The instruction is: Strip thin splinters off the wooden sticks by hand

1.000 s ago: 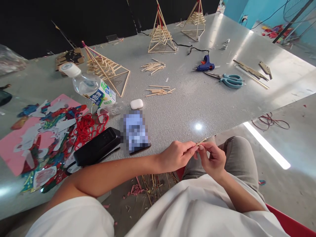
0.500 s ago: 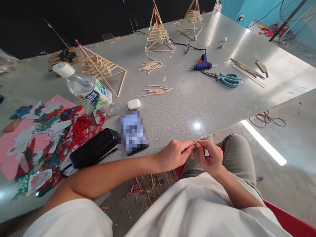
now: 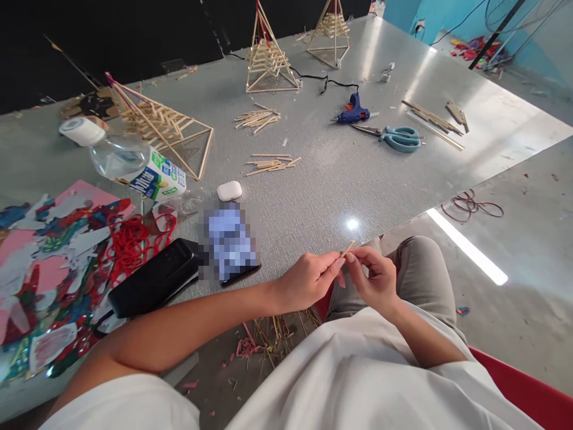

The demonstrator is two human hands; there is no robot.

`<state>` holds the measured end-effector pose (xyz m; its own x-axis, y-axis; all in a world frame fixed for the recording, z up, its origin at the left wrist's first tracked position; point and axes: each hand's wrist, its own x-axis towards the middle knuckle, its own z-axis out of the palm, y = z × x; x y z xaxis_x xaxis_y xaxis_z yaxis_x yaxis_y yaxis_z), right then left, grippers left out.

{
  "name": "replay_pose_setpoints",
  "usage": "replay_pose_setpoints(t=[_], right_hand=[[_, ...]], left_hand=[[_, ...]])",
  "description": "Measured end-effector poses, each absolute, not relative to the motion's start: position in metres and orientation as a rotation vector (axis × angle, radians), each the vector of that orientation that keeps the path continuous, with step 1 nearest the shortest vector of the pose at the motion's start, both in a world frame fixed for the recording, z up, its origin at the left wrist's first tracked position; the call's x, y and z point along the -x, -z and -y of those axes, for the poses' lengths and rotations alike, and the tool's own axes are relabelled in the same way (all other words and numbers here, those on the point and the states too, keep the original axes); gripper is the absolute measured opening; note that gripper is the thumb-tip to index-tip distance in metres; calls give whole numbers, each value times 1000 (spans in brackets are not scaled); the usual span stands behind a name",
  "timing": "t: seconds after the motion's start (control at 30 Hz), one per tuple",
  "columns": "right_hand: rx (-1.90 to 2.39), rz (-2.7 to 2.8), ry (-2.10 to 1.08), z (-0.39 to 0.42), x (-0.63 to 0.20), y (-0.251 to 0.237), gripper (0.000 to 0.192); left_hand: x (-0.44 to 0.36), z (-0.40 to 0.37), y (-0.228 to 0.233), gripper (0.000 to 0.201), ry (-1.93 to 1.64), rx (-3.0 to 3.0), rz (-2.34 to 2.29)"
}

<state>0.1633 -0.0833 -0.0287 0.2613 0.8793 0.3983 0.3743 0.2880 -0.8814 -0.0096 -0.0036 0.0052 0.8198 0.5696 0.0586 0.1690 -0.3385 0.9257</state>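
Over my lap, just off the table's near edge, my left hand [image 3: 308,278] pinches a short thin wooden stick [image 3: 348,248] whose tip points up and away. My right hand [image 3: 375,278] is closed beside it, thumb and forefinger pinched at the same stick; the lower end is hidden among the fingers. Two loose piles of similar sticks lie beyond the hands, a nearer pile [image 3: 272,163] and a farther pile [image 3: 257,119]. A tilted stick pyramid [image 3: 168,128] rests at the left, and two more stand at the back, a middle pyramid [image 3: 268,65] and a right pyramid [image 3: 330,36].
On the grey table [image 3: 322,185] lie a blue glue gun [image 3: 355,110], scissors [image 3: 400,138], flat wood strips [image 3: 432,116], a white case [image 3: 229,191] and a phone [image 3: 231,242]. Leftward are a black device [image 3: 154,278], red cord [image 3: 134,242], a plastic bottle [image 3: 129,158] and coloured scraps [image 3: 49,257].
The stick now points more steeply upward between my fingers. Both hands stay together in their pinch, and the view has turned slightly to the right.
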Motion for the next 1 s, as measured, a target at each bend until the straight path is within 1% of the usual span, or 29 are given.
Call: replay_pose_setpoints(t=[0.13, 0.3, 0.5, 0.7, 0.8, 0.9, 1.0], right_hand=[[1266, 1298, -611, 84, -167, 25, 14], [1273, 1332, -561, 82, -169, 29, 16], [1241, 1311, -556, 84, -160, 34, 16], [1321, 1236, -594, 86, -152, 36, 20], [1353, 1203, -619, 86, -151, 37, 26], [1339, 1154, -686, 87, -153, 40, 31], [1272, 1092, -834, 87, -156, 42, 30]], left_hand=[[10, 3, -6, 40, -448, -1880, -541], [10, 3, -4, 33, -435, -1917, -523], [10, 2, -2, 35, -422, -1960, -524], [12, 3, 5, 28, -488, -2055, -544], [12, 4, 9, 28, -497, -2110, -562], [12, 4, 10, 30, -496, -2125, -577], [12, 5, 5, 33, -486, -2022, -545]])
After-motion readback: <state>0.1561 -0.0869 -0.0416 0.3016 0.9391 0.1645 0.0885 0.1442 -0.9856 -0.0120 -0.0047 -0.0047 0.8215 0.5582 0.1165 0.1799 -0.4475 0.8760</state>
